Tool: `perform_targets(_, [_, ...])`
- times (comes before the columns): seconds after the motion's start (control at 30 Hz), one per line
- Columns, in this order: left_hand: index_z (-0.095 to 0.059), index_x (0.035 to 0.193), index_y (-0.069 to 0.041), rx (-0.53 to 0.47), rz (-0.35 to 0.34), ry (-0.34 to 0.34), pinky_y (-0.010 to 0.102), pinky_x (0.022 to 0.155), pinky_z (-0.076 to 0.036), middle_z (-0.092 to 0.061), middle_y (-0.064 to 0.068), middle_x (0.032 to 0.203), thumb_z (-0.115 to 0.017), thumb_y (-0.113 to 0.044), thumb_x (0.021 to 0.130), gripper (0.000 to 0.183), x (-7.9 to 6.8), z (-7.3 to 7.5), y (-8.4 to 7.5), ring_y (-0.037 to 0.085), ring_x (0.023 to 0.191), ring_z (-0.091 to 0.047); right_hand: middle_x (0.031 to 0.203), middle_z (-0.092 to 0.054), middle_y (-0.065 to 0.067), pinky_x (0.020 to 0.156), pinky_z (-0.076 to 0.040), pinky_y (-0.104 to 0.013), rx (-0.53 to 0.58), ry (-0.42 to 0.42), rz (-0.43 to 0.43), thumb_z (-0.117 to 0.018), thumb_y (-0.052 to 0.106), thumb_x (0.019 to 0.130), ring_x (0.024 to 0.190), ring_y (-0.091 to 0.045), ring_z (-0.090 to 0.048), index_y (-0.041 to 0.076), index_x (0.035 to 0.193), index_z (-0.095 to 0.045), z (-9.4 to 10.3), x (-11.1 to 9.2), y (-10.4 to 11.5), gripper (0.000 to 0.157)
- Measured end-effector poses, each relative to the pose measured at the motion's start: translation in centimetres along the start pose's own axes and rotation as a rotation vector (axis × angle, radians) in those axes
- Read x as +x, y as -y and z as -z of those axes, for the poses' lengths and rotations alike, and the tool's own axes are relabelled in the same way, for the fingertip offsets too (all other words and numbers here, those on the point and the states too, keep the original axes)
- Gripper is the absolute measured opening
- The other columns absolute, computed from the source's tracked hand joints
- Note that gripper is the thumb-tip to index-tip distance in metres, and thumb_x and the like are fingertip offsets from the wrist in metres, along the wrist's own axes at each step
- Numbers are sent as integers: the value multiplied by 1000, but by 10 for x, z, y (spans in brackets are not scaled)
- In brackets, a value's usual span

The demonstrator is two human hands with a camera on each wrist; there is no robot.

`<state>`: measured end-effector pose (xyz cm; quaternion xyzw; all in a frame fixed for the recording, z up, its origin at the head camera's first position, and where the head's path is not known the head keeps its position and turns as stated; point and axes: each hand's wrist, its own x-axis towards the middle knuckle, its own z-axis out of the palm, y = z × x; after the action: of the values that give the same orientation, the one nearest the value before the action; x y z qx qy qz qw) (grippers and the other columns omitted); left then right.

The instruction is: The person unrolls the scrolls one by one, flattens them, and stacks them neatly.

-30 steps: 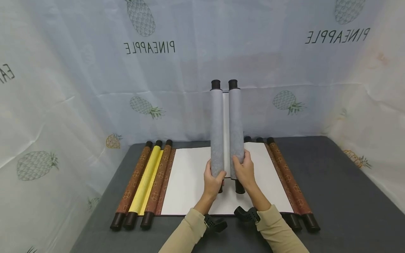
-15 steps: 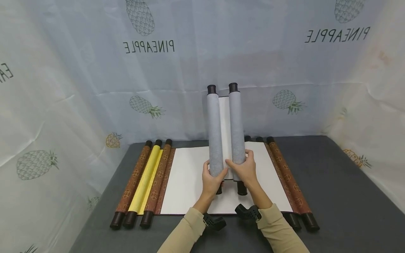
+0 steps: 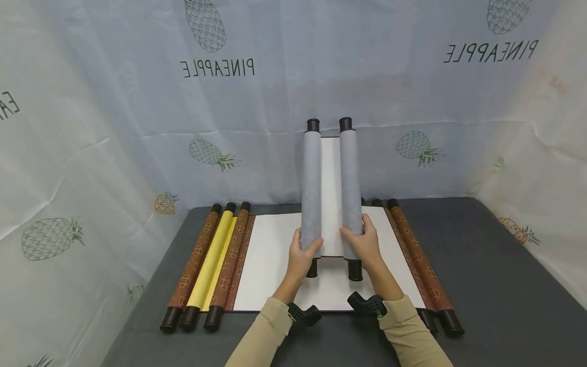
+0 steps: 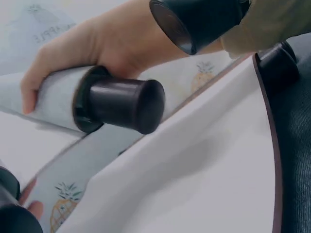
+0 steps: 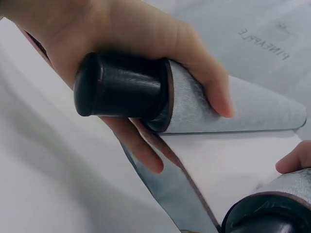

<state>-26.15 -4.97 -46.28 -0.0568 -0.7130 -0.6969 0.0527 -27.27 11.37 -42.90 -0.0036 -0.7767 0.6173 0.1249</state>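
A grey-backed hanging scroll (image 3: 312, 188) with black roller knobs is held up, partly unrolled, showing a strip of white paper (image 3: 331, 193) between its two rolls. My left hand (image 3: 300, 257) grips the left roll near its lower end, thumb toward the paper. On the right roll (image 3: 350, 178), my right hand (image 3: 364, 244) holds the lower end the same way. In the left wrist view a black knob (image 4: 126, 104) sticks out below the left hand (image 4: 107, 43). The right wrist view has the right hand's thumb over the grey roll (image 5: 262, 107), with fingers behind.
Beneath the hands a larger white scroll (image 3: 270, 265) lies spread on the dark grey table (image 3: 486, 285). Brown patterned rolls (image 3: 229, 260) and a yellow roll (image 3: 211, 260) lie at left. Another brown roll (image 3: 419, 255) lies at right. A pineapple-print curtain (image 3: 293, 92) hangs behind.
The two grey rolls have moved apart, the right one going rightward with my right hand. The white strip between them is wider. Things on the table have stayed put.
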Motion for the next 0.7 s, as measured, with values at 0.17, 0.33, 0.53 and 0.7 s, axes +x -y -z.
perform_targets(0.17, [-47,134,-6,36,3,-4,42,99,-45,-57,17,130,-64,-26,90,51,4,5,0,28,117,-56,124,-56,-23,86,-47,-34,-29,-7,-28,-66,14,87,108,-32,-57,2,130,-49,6,3,0,48])
perform_targets(0.33, [-49,131,2,91,-15,29,43,95,-49,-59,23,124,-66,-21,89,51,5,11,-3,30,111,-59,128,-57,-25,94,-48,-45,-53,-6,-66,-70,16,86,115,-36,-57,1,134,-50,11,3,4,54])
perform_targets(0.53, [-36,142,4,116,-59,92,46,96,-49,-55,27,128,-64,-15,91,61,9,22,-2,36,114,-57,140,-49,-28,104,-41,-57,10,67,-158,-64,11,90,127,-42,-50,2,144,-37,16,2,11,60])
perform_targets(0.7, [-15,151,-1,111,-79,149,54,102,-44,-43,31,140,-57,-14,96,71,9,25,-2,43,126,-49,143,-45,-28,108,-37,-59,41,68,-173,-57,10,94,130,-43,-46,2,146,-33,16,3,11,57])
